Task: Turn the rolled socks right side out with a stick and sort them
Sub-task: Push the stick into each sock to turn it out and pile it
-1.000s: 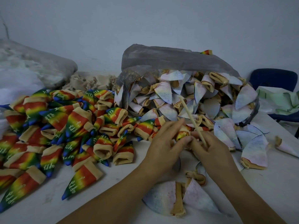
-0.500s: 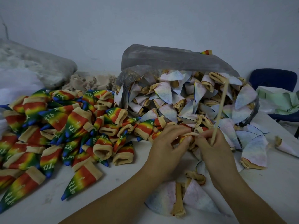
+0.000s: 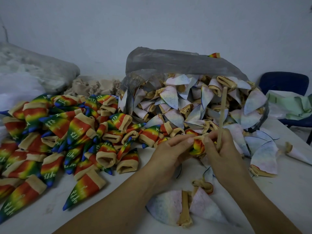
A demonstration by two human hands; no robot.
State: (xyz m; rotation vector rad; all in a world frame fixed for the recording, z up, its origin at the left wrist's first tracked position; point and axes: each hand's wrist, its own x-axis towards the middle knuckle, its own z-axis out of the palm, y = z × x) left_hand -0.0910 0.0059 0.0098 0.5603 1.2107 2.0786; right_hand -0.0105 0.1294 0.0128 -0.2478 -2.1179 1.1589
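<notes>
The sock (image 3: 197,146) sits between both hands: the left hand (image 3: 170,150) pinches it, and the right hand (image 3: 224,152) pinches it too and clamps the stick (image 3: 222,114) upright. It looks soft, light and stretchy; I would hold it at the thick cuff. Rainbow socks (image 3: 76,129) lie left of the left hand.

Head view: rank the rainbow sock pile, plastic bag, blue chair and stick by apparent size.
1. Tie: rainbow sock pile and plastic bag look alike; the pile lies nearer, so unranked.
2. blue chair, partly hidden.
3. stick.
</notes>
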